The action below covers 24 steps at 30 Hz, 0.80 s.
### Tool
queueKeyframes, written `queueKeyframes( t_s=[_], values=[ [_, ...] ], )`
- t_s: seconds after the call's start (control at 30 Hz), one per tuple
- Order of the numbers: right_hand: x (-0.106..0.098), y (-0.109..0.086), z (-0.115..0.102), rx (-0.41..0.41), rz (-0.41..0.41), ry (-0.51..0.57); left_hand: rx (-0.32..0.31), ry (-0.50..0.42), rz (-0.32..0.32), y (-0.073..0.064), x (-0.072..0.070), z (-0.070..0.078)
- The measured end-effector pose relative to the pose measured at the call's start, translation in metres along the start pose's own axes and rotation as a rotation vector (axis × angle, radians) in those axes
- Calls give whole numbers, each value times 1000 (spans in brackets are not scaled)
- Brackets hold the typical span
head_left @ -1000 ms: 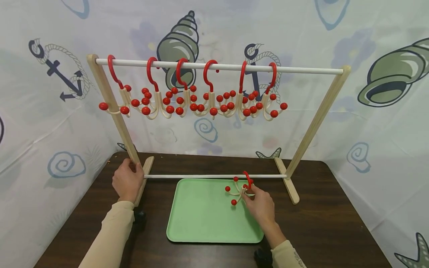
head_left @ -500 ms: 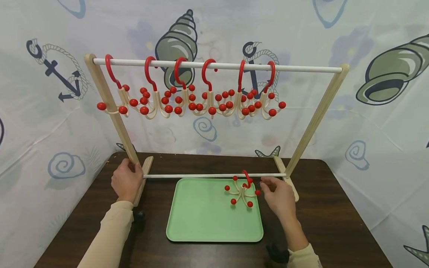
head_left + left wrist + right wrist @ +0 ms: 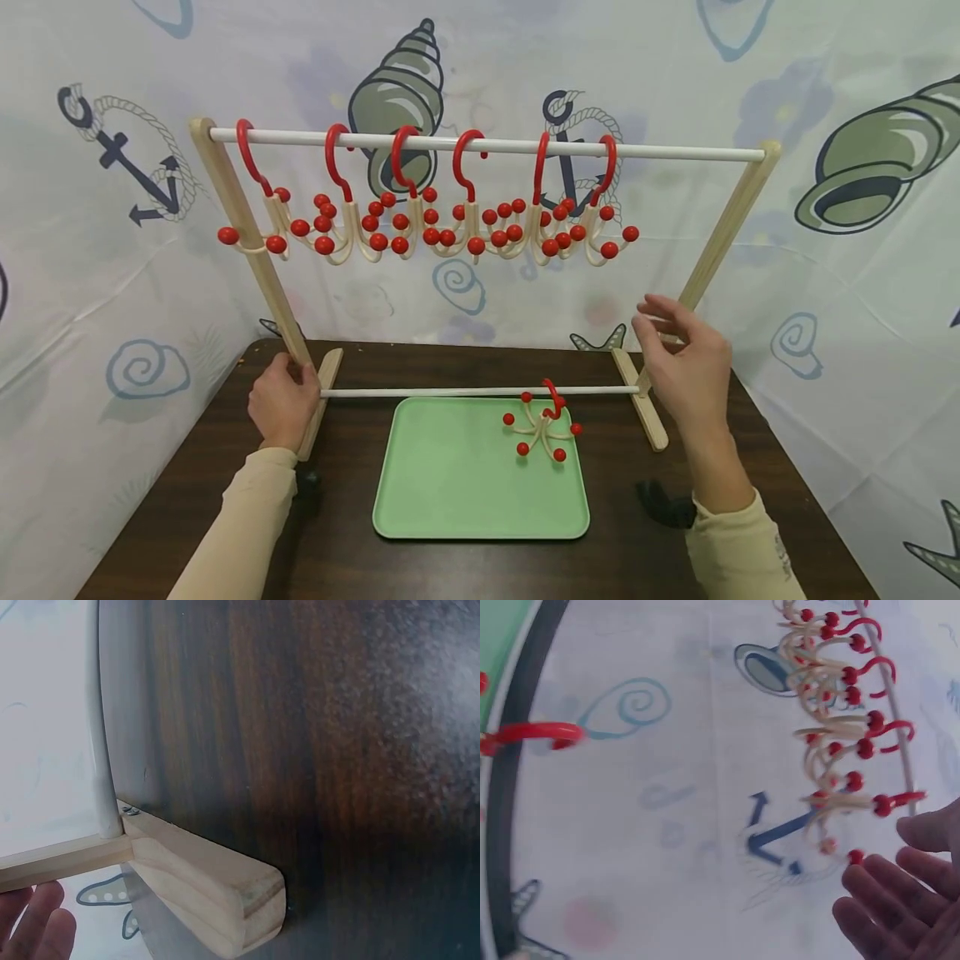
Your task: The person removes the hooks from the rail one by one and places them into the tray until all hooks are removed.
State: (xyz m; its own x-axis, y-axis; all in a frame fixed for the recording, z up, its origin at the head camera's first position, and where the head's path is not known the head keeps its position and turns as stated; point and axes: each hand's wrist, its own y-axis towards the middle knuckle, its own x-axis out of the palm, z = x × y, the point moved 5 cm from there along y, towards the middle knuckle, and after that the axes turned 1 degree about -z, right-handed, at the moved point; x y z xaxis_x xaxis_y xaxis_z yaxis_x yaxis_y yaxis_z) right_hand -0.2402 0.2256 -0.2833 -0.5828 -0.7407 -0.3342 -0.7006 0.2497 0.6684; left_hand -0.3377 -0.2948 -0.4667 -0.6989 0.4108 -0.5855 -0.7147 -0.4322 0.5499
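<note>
My left hand [image 3: 283, 403] grips the left wooden post [image 3: 262, 267] of a rack low down, near its foot; its fingers [image 3: 46, 907] show against the post in the left wrist view. My right hand [image 3: 690, 358] is raised in front of the right post [image 3: 731, 208], fingers loosely bent and holding nothing. A cream multi-arm hanger [image 3: 542, 427] with a red hook and red ball tips rests at the back right of the green tray [image 3: 450, 492]. Several like hangers [image 3: 471, 218] hang by red hooks from the white top rod [image 3: 690, 153].
A lower white rod [image 3: 450, 392] joins the rack's wooden feet [image 3: 647, 417] behind the tray. The dark brown table [image 3: 352, 550] bears everything. A patterned cloth [image 3: 510, 50] covers the back and sides.
My right hand has let go of the hanger on the tray, then moved right and up. The hanger stays on the tray. My left hand keeps its place on the post.
</note>
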Motion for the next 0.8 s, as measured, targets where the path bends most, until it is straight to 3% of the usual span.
queueKeyframes(
  t_s=[0.3, 0.53, 0.8],
  values=[
    [14, 78, -35, -53, -62, -73, 14, -7, -7, 2, -1, -1],
    [39, 120, -34, -11, -310, -171, 17, -6, -13, 2, 0, 0],
    [56, 137, -21, 46, -525, -155, 7, 4, -24, 1, -3, -2]
  ],
)
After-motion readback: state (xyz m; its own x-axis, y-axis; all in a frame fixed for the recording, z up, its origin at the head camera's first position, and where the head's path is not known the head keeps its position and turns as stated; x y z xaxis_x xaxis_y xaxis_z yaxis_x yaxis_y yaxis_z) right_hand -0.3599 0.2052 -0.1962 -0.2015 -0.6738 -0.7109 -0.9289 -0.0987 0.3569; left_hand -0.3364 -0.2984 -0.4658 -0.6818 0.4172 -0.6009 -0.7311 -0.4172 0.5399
